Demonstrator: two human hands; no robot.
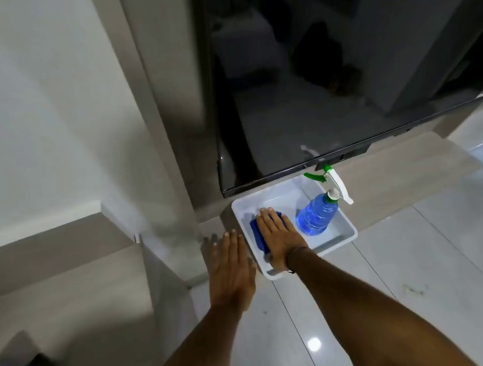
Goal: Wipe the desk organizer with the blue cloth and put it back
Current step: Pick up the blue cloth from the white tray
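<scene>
A white plastic organizer tray (pixel 346 234) sits on a wooden ledge below a dark screen. Inside its left half lies a blue cloth (pixel 257 232), and my right hand (pixel 279 236) rests flat on top of it, fingers together and pointing away from me. My left hand (pixel 231 270) hovers flat with its fingers extended just outside the tray's left wall, holding nothing. A blue spray bottle (pixel 316 215) with a white and green trigger stands in the tray's right half.
A large dark screen (pixel 327 80) hangs directly above the tray, its lower edge close to the bottle's trigger. A wooden ledge (pixel 388 169) runs to the right. Glossy white floor tiles (pixel 407 272) lie below. A grey pillar (pixel 165 131) stands at left.
</scene>
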